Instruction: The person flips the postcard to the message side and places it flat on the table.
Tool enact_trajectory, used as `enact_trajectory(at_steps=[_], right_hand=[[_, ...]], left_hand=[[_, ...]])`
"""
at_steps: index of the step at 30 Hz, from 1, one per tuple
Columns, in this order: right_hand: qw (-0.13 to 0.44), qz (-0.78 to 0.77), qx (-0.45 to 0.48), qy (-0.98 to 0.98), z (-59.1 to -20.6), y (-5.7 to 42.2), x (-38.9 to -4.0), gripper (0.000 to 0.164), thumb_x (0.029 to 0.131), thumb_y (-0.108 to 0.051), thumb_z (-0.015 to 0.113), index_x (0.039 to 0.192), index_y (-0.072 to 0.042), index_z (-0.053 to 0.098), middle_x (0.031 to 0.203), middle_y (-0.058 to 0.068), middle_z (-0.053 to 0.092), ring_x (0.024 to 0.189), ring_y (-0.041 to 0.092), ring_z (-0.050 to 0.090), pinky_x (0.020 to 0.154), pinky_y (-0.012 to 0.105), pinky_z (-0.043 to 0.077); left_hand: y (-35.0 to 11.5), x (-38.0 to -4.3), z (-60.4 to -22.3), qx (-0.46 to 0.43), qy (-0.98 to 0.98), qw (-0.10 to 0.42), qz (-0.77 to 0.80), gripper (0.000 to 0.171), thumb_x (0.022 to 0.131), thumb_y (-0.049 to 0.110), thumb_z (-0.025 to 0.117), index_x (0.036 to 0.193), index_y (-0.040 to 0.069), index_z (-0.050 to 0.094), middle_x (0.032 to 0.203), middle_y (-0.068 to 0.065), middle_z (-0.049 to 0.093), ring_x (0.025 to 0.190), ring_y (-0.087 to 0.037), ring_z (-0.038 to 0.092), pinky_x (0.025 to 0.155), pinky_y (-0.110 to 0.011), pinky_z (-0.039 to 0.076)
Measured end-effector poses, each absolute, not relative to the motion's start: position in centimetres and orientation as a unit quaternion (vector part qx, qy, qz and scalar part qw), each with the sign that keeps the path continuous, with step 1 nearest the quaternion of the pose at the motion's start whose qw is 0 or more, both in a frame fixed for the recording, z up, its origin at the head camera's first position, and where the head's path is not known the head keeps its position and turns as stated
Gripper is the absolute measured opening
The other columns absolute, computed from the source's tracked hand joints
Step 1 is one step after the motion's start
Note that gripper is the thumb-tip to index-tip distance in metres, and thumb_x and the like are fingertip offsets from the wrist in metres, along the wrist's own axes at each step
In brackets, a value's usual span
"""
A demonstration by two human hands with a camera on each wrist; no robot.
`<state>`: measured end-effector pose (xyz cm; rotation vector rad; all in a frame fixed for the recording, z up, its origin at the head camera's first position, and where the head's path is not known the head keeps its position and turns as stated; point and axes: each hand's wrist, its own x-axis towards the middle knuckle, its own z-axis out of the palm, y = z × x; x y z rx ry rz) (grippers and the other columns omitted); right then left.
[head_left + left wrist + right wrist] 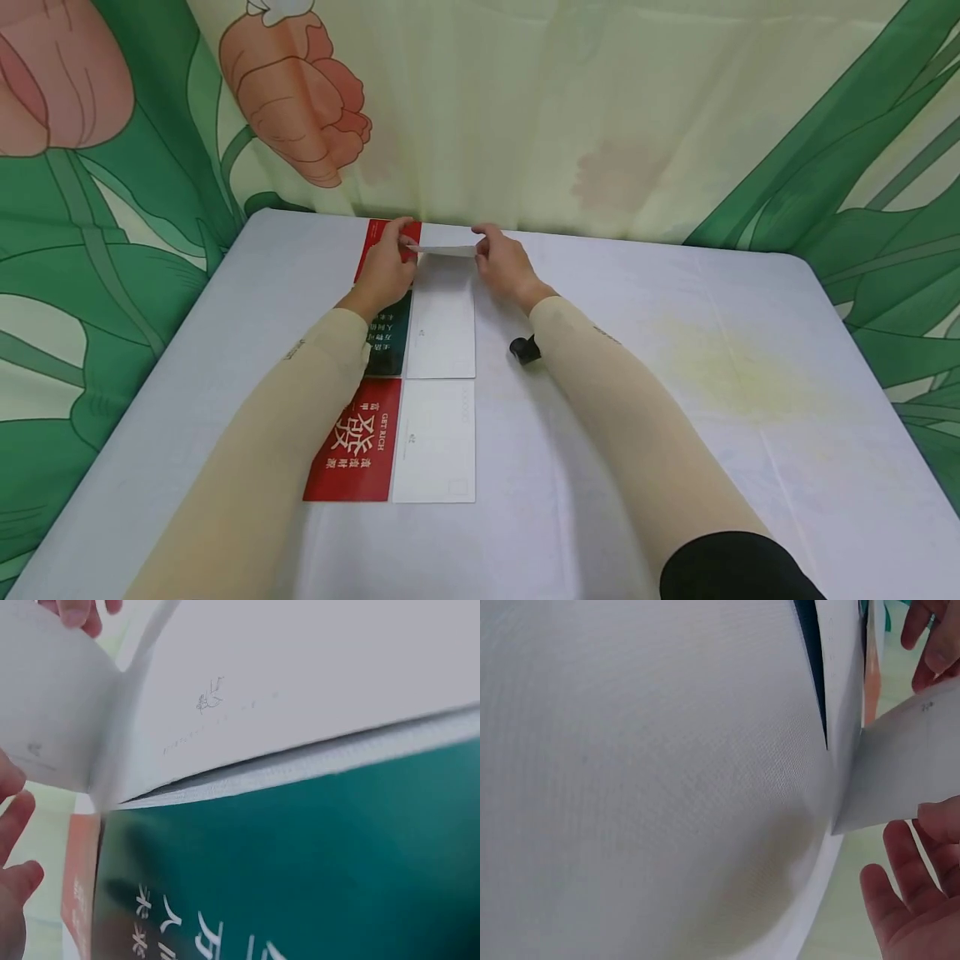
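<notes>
At the far edge of the table, both hands hold a white postcard (pixel 447 251) by its opposite ends, raised and seen nearly edge-on. My left hand (pixel 385 273) pinches its left end, above a red card (pixel 368 254). The right hand (pixel 510 268) pinches the right end between thumb and fingers. In the right wrist view the postcard (pixel 907 769) tilts up off the table. Just nearer lies a flat white postcard (pixel 442 333), beside a dark green card (pixel 388 358) with white lettering.
Closer to me, a red card (pixel 348 475) with white characters lies left of another white postcard (pixel 435 450). White cloth covers the table (pixel 637 467). A patterned curtain (pixel 525 108) hangs behind the far edge. A small black device (pixel 525 350) sits at the right wrist.
</notes>
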<state>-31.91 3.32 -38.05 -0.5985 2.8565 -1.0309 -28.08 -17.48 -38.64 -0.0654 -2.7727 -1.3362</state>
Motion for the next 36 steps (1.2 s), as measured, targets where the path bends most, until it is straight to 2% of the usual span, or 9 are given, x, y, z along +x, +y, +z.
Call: enact_trajectory(at_steps=[6,14,20,24,27,29,32,36], right_hand=[[0.017,-0.357,-0.185,0.915,-37.82,3.33,-31.81,0.045,0.1,-0.006,0.051,0.145,-0.005,0.044,0.114,0.011,0.065,0.103,0.026,0.059,0.098,0.035,0.043],[-0.027,-0.413,-0.162,0.896,-37.42,3.22,-31.55,0.044,0.1,-0.007,0.052,0.142,-0.001,0.042,0.109,0.012,0.064,0.103,0.026,0.059,0.098,0.037,0.043],[-0.048,-0.459,-0.152,0.874,-37.56,2.96,-31.32,0.044,0.099,-0.006,0.052,0.141,-0.002,0.039,0.107,0.012,0.064,0.101,0.024,0.063,0.091,0.035,0.048],[-0.061,-0.478,-0.146,0.864,-37.62,2.73,-31.26,0.03,0.099,-0.005,0.051,0.129,-0.002,0.046,0.109,0.013,0.063,0.102,0.024,0.064,0.089,0.033,0.05],[-0.073,-0.48,-0.142,0.863,-37.51,2.62,-31.31,0.022,0.099,-0.006,0.052,0.12,0.0,0.055,0.112,0.013,0.063,0.104,0.024,0.064,0.09,0.03,0.051],[-0.077,-0.474,-0.142,0.866,-37.46,2.61,-31.38,0.023,0.099,-0.006,0.054,0.119,0.001,0.061,0.114,0.012,0.064,0.105,0.023,0.064,0.09,0.029,0.051],[-0.069,-0.459,-0.147,0.873,-37.43,2.64,-31.44,0.03,0.099,-0.007,0.055,0.126,0.001,0.063,0.12,0.013,0.063,0.108,0.023,0.063,0.093,0.03,0.05],[-0.052,-0.438,-0.152,0.885,-37.47,2.65,-31.43,0.037,0.097,-0.006,0.055,0.133,0.001,0.06,0.128,0.015,0.059,0.111,0.023,0.063,0.094,0.031,0.049]], left_hand=[[-17.44,-28.12,-38.67,-0.004,-0.902,0.039,-0.429,0.06,0.099,0.006,0.062,0.151,0.011,0.032,0.124,-0.015,0.057,0.11,-0.029,0.057,0.09,-0.043,0.055],[-17.03,-28.14,-38.38,-0.025,-0.889,0.095,-0.447,0.046,0.101,0.012,0.061,0.141,0.009,0.038,0.111,-0.012,0.059,0.098,-0.026,0.057,0.081,-0.04,0.058],[-16.88,-28.08,-38.37,-0.024,-0.877,0.125,-0.463,0.039,0.101,0.011,0.06,0.133,0.006,0.039,0.108,-0.015,0.059,0.097,-0.028,0.058,0.085,-0.043,0.056],[-16.83,-28.11,-38.36,-0.018,-0.871,0.135,-0.472,0.03,0.101,0.011,0.06,0.126,0.004,0.046,0.111,-0.016,0.06,0.1,-0.028,0.058,0.09,-0.041,0.054],[-16.81,-28.2,-38.24,-0.016,-0.875,0.131,-0.465,0.032,0.1,0.012,0.061,0.13,0.004,0.054,0.121,-0.015,0.06,0.108,-0.027,0.056,0.098,-0.036,0.051],[-16.82,-28.25,-38.12,-0.015,-0.883,0.12,-0.454,0.04,0.099,0.013,0.063,0.137,0.006,0.054,0.13,-0.014,0.058,0.116,-0.027,0.054,0.102,-0.036,0.048],[-16.74,-28.26,-37.89,-0.013,-0.895,0.099,-0.435,0.051,0.098,0.015,0.066,0.146,0.008,0.05,0.141,-0.012,0.053,0.126,-0.027,0.049,0.103,-0.038,0.047],[-16.53,-28.29,-37.78,-0.012,-0.905,0.082,-0.417,0.057,0.098,0.016,0.066,0.15,0.008,0.045,0.143,-0.013,0.05,0.127,-0.027,0.048,0.102,-0.039,0.047]])
